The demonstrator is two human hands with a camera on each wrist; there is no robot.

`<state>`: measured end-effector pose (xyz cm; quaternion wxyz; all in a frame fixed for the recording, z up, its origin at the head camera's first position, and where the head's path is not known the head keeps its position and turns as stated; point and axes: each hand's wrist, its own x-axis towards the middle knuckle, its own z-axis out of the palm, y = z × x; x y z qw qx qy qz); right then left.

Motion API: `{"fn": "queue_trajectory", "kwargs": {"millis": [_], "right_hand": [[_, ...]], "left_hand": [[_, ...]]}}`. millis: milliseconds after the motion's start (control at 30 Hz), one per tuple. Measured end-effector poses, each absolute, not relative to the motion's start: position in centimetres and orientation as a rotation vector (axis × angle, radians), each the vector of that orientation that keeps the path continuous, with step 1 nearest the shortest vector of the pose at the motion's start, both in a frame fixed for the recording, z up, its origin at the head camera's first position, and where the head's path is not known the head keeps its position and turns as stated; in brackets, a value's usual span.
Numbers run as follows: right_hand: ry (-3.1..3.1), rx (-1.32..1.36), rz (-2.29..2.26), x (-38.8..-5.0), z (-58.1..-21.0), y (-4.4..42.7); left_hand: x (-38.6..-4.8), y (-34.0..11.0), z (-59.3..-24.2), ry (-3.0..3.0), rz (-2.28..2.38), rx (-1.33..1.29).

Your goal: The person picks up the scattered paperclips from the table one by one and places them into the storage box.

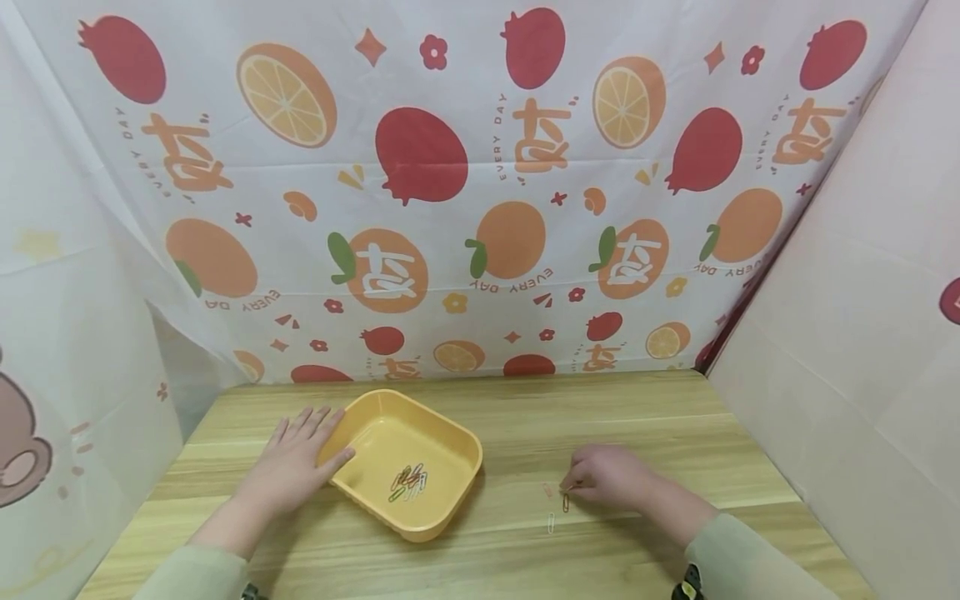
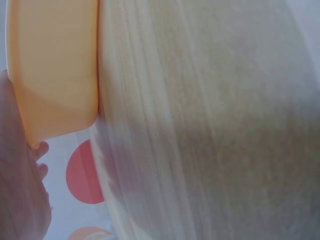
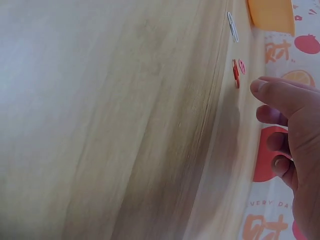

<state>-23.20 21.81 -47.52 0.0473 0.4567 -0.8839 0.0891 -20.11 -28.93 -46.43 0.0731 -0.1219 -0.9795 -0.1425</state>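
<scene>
A yellow plastic basin (image 1: 450, 433) stands on the table, left of centre, with a small heap of paper clips (image 1: 408, 481) on its floor. My left hand (image 1: 288, 467) rests on its left rim, fingers spread and straight, the thumb reaching over the inside. On the table to the right lie a red paper clip (image 1: 566, 503), a pink paper clip (image 1: 547, 490) and a white paper clip (image 1: 551, 522). My right hand (image 1: 611, 477) hovers beside the red one, fingers loosely bent. In the right wrist view, a gap shows between its fingertips (image 3: 257, 86) and the red clip (image 3: 236, 75).
The wooden table (image 1: 637, 400) ends at a white fruit-printed cloth (image 1: 465, 333) behind. Pale cloth also hangs at the left (image 1: 75, 333) and right (image 1: 847, 333). Part of the basin's outer wall (image 3: 272, 15) shows in the right wrist view.
</scene>
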Motion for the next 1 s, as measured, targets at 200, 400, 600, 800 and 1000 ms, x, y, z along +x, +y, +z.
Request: {"fn": "queue_trajectory", "kwargs": {"millis": [200, 400, 600, 800, 1000], "right_hand": [[-2.649, 1.478, 0.218, -23.2, -47.5, 21.8], [-2.608, 1.567, 0.117, -23.5, -47.6, 21.4], [-2.599, 1.637, 0.056, -23.9, -47.1, 20.8], [-2.516, 1.698, -0.004, -24.0, -46.8, 20.5], [-2.527, 1.706, -0.032, -24.1, -47.0, 20.4]], "left_hand": [[-20.1, -29.0, -46.6, -2.943, -0.425, -0.362], [-20.1, -29.0, -46.6, -2.945, -0.427, -0.361], [-20.2, -29.0, -46.7, -2.950, -0.418, -0.363], [-20.2, -29.1, -46.7, -2.953, -0.425, -0.359], [-20.1, -29.0, -46.7, -2.954, -0.426, -0.355]]}}
